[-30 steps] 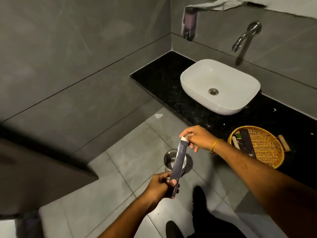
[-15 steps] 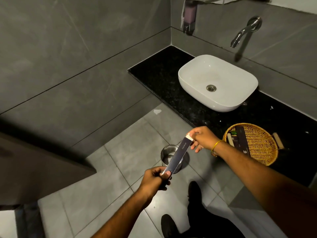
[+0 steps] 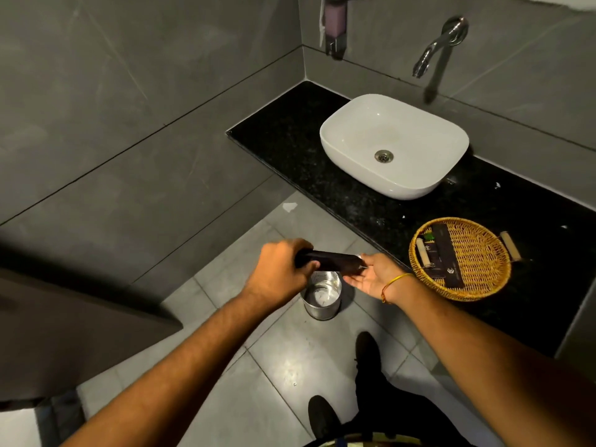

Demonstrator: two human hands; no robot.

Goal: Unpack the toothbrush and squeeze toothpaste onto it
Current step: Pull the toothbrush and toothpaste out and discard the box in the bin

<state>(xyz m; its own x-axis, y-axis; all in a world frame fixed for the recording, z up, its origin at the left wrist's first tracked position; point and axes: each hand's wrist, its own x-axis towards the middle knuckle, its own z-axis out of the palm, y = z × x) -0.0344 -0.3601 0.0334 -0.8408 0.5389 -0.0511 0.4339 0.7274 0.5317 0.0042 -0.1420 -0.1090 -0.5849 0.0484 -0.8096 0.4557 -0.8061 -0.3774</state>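
head cam | looks steeply down and forward | near hands | sink (image 3: 394, 145) ahead-right

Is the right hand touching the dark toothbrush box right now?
Touching. In the head view the box, gripped at its far end by the left hand, rests its open end on the fingers of the upturned right hand, no gap visible.

No legible text anywhere.
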